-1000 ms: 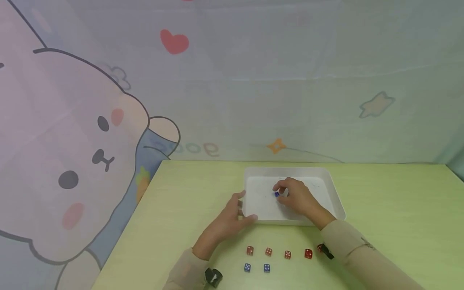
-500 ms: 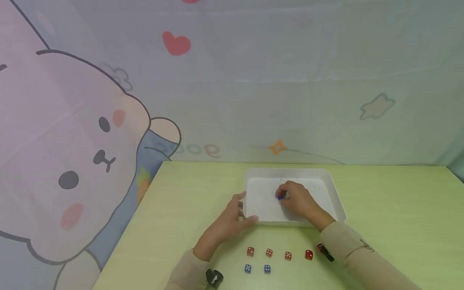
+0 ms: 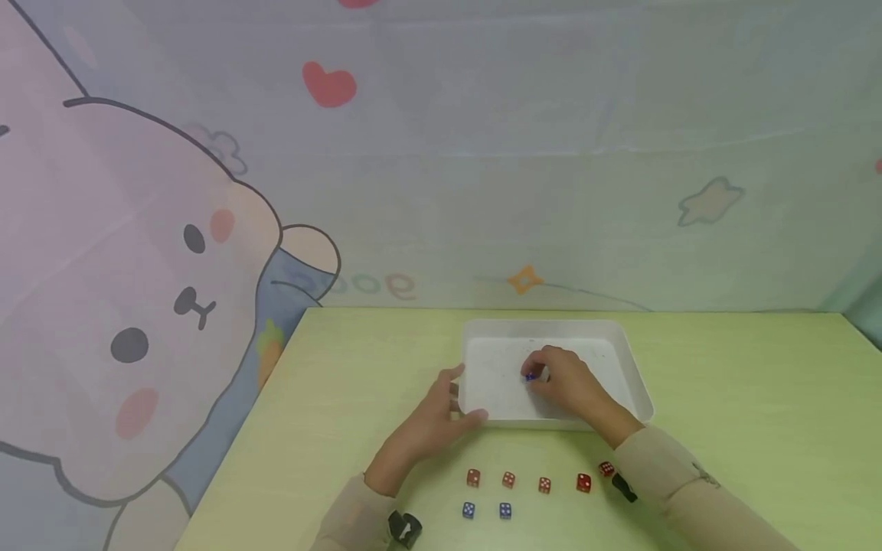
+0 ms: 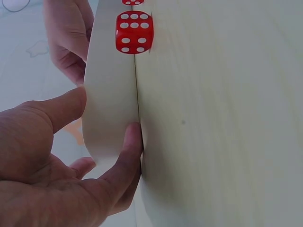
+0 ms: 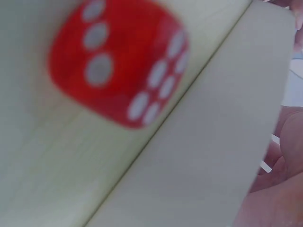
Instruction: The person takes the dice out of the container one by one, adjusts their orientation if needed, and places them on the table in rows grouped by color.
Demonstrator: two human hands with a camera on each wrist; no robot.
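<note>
In the head view, a shallow white tray (image 3: 494,386) sits near the middle of the green table. My left hand (image 3: 432,419) holds its near left corner, thumb at the front rim, fingers against the left side. The left wrist view shows this thumb and the fingertips against the tray's outer wall (image 4: 110,104). Inside the tray, my right hand (image 3: 569,384) pinches a small blue die (image 3: 530,376) between thumb and fingers, close to the tray floor. In the right wrist view, the tray wall blocks most of that hand (image 5: 274,196), and the blue die cannot be seen.
Several red dice (image 3: 508,480) lie in a row in front of the tray. Closer to me are two blue dice (image 3: 468,510). Another red die (image 3: 606,469) lies beside the right sleeve (image 3: 661,471). A cartoon-printed curtain (image 3: 524,168) hangs behind the table.
The right thumb and fingers have closed in on the blue die, which sat between spread fingertips a second ago. My left hand keeps its place on the tray.
</note>
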